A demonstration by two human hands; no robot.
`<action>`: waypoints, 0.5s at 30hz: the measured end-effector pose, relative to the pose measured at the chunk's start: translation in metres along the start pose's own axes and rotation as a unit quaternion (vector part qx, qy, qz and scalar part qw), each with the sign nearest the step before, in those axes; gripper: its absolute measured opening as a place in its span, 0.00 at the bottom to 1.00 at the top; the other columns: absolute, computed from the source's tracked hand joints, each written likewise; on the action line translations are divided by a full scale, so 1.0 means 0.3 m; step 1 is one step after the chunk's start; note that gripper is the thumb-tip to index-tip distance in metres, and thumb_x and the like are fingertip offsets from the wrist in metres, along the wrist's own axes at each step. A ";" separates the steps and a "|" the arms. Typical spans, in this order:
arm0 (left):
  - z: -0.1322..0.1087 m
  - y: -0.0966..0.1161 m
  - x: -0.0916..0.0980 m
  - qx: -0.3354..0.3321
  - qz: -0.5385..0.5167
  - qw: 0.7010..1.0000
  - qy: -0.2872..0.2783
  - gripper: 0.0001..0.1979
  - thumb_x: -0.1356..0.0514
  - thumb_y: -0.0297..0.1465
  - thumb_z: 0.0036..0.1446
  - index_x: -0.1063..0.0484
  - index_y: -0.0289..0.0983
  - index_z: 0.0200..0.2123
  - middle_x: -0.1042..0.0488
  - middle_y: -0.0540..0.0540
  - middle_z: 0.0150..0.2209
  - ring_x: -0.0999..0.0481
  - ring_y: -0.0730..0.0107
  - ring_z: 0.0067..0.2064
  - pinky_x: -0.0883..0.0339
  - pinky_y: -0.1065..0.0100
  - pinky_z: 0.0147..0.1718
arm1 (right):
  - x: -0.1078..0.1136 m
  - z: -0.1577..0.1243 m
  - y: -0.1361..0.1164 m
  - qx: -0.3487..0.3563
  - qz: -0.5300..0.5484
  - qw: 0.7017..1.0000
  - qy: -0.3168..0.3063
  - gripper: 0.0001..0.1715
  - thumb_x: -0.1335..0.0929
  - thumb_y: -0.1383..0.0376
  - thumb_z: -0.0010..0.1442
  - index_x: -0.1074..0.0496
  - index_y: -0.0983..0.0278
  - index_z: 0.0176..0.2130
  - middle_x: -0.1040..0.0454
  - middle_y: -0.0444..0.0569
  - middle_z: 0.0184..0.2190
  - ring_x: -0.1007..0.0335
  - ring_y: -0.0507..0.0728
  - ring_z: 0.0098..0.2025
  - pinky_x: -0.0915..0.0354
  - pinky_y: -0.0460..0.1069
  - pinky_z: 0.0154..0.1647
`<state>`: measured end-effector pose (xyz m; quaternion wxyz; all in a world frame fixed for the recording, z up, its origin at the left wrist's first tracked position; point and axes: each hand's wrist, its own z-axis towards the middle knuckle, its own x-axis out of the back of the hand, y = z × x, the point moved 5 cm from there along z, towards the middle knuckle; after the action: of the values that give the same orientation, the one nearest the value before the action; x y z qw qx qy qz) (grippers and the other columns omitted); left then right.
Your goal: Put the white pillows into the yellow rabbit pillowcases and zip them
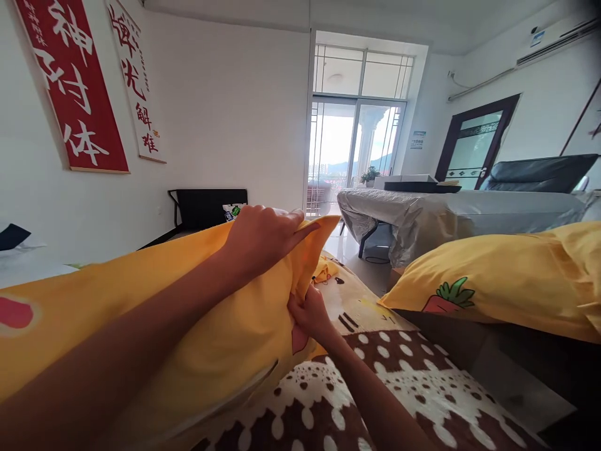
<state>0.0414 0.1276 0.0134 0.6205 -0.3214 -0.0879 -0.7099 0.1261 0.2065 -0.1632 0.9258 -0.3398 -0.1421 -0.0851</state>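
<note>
A large yellow pillow in its cover (225, 338) stretches from the left edge to the middle of the view, raised over a brown and white patterned blanket (399, 376). At its upper right corner, my left hand (265, 238) pinches the yellow fabric along the top edge. Lower down, my right hand (310, 313) is closed on the same cover's side edge. An opening or seam shows as a pale line near the pillow's bottom. Part of a pink print is visible beside my right hand.
Another yellow pillow with a carrot print (493, 275) lies at the right on a dark surface. Behind it stands a plastic-covered table (422, 213). A black chair or frame (211, 207) is by the back wall.
</note>
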 end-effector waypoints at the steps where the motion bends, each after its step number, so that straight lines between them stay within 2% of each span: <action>1: -0.004 0.000 0.000 -0.007 0.007 1.000 0.004 0.32 0.61 0.53 0.62 0.30 0.37 0.23 0.39 0.48 0.16 0.44 0.72 0.19 0.60 0.67 0.24 | 0.001 0.001 0.011 0.006 -0.012 1.000 0.019 0.08 0.37 0.61 0.54 0.35 0.63 0.28 0.31 0.44 0.22 0.40 0.52 0.24 0.43 0.46 0.25; 3: -0.007 -0.004 0.007 -0.014 0.016 1.000 0.013 0.33 0.62 0.53 0.62 0.31 0.37 0.23 0.39 0.49 0.16 0.47 0.74 0.18 0.61 0.67 0.23 | 0.002 -0.003 0.040 0.031 -0.033 0.999 0.030 0.14 0.38 0.59 0.58 0.38 0.62 0.24 0.34 0.44 0.19 0.41 0.52 0.23 0.44 0.47 0.25; 5: -0.006 -0.013 0.020 -0.015 0.021 0.999 0.030 0.34 0.64 0.53 0.62 0.32 0.36 0.22 0.39 0.49 0.15 0.49 0.76 0.17 0.61 0.68 0.23 | -0.001 -0.017 0.074 0.079 -0.040 0.996 0.006 0.19 0.38 0.59 0.61 0.39 0.62 0.21 0.34 0.44 0.20 0.40 0.52 0.24 0.43 0.47 0.26; 8: 0.002 -0.035 0.032 -0.007 0.026 0.998 0.052 0.36 0.66 0.53 0.62 0.33 0.36 0.21 0.41 0.50 0.14 0.52 0.76 0.17 0.62 0.68 0.23 | 0.002 -0.058 0.126 0.161 -0.062 0.985 -0.008 0.18 0.39 0.63 0.64 0.36 0.63 0.23 0.31 0.46 0.24 0.37 0.52 0.28 0.41 0.46 0.30; 12: 0.012 -0.084 0.016 0.018 0.042 0.997 0.062 0.35 0.65 0.53 0.62 0.34 0.36 0.20 0.42 0.50 0.14 0.53 0.76 0.17 0.61 0.68 0.23 | 0.023 -0.132 0.164 0.247 -0.171 0.949 0.098 0.18 0.38 0.70 0.62 0.40 0.62 0.21 0.40 0.41 0.16 0.47 0.50 0.21 0.48 0.48 0.26; 14: 0.014 -0.109 0.007 0.030 0.045 0.996 0.065 0.34 0.64 0.53 0.62 0.35 0.36 0.19 0.42 0.50 0.14 0.51 0.75 0.17 0.61 0.68 0.23 | 0.030 -0.159 0.170 0.256 -0.191 0.937 0.143 0.19 0.37 0.70 0.62 0.42 0.62 0.21 0.43 0.40 0.15 0.49 0.50 0.21 0.50 0.48 0.27; 15: 0.014 -0.119 0.006 0.035 0.043 0.996 0.066 0.34 0.64 0.52 0.62 0.35 0.37 0.19 0.42 0.50 0.14 0.51 0.75 0.17 0.60 0.68 0.23 | 0.036 -0.165 0.175 0.242 -0.180 0.941 0.154 0.18 0.37 0.70 0.62 0.42 0.62 0.21 0.41 0.42 0.17 0.46 0.51 0.23 0.48 0.48 0.28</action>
<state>0.0092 0.1360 0.0273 0.6658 -0.2557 -0.0572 -0.6986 0.1597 0.2131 -0.2276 0.9598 -0.0569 -0.0727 -0.2649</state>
